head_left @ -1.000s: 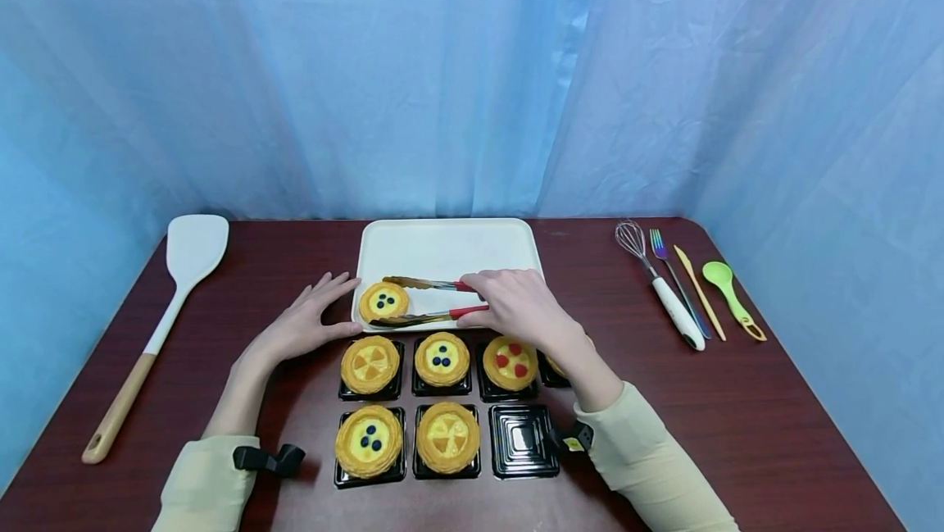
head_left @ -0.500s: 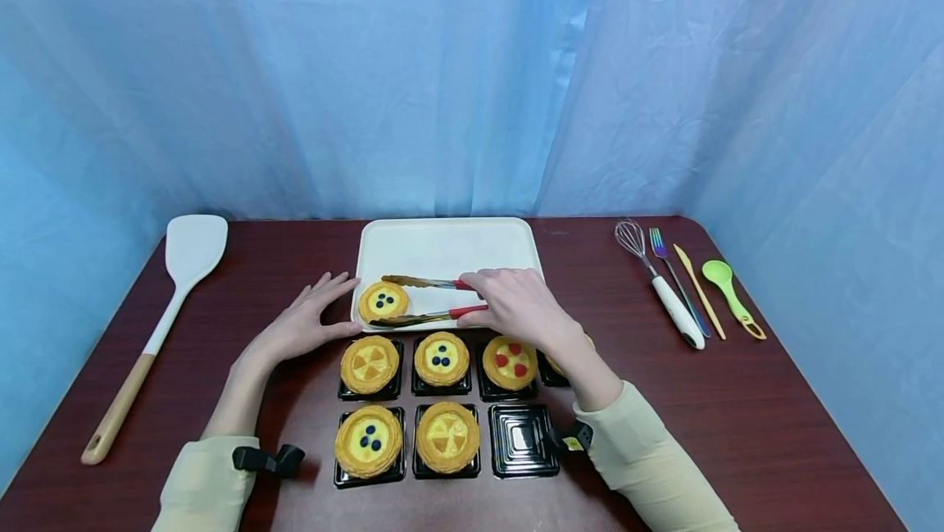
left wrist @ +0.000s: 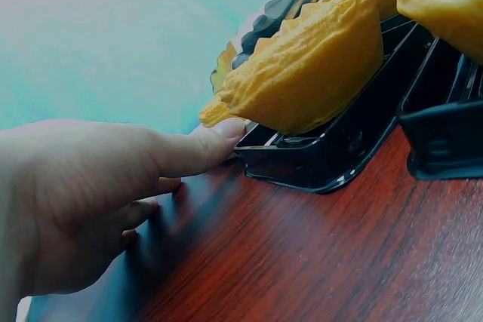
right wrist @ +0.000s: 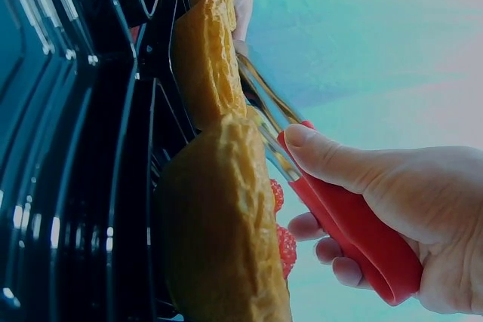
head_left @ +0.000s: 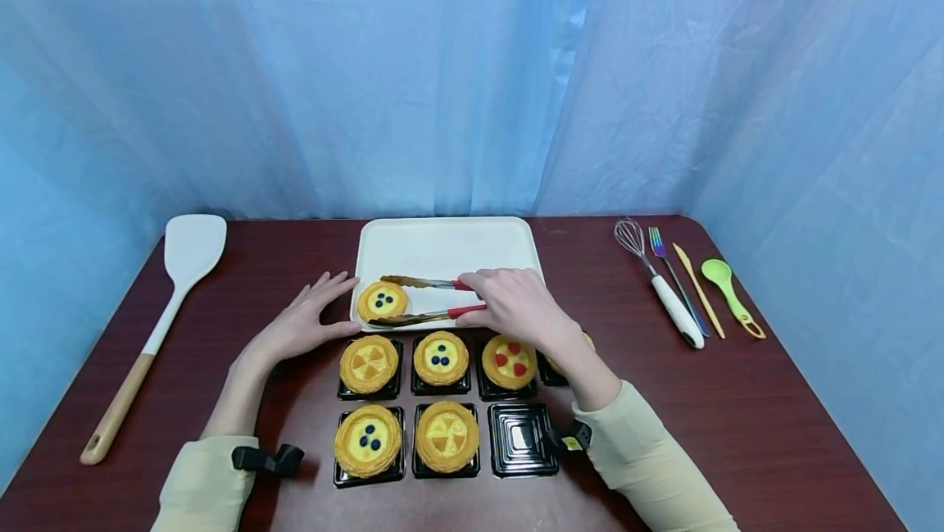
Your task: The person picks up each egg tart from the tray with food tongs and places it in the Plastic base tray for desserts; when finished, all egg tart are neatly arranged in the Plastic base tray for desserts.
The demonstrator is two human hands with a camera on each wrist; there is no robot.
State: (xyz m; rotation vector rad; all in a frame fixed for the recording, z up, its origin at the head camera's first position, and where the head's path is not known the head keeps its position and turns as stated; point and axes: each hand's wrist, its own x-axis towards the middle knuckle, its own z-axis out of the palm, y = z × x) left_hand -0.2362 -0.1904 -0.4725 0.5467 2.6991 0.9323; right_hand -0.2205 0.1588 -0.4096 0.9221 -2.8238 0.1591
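Observation:
My right hand (head_left: 509, 302) grips the red handles of metal tongs (head_left: 424, 299), whose tips stand on either side of a blueberry tart (head_left: 382, 301) at the front left corner of the white tray (head_left: 442, 249). In the right wrist view my right hand (right wrist: 392, 216) has thumb and fingers curled round the red tongs (right wrist: 355, 224). My left hand (head_left: 302, 323) lies flat with fingers spread, against the tray's left front corner. In the left wrist view the thumb of my left hand (left wrist: 113, 179) touches a black tart holder (left wrist: 332, 156).
Black holders (head_left: 519, 440) sit in two rows at the front, several holding tarts (head_left: 444, 436), one empty. A white spatula (head_left: 158, 311) lies far left. A whisk (head_left: 660, 282), fork (head_left: 674, 274), knife (head_left: 699, 290) and green spoon (head_left: 730, 286) lie at the right.

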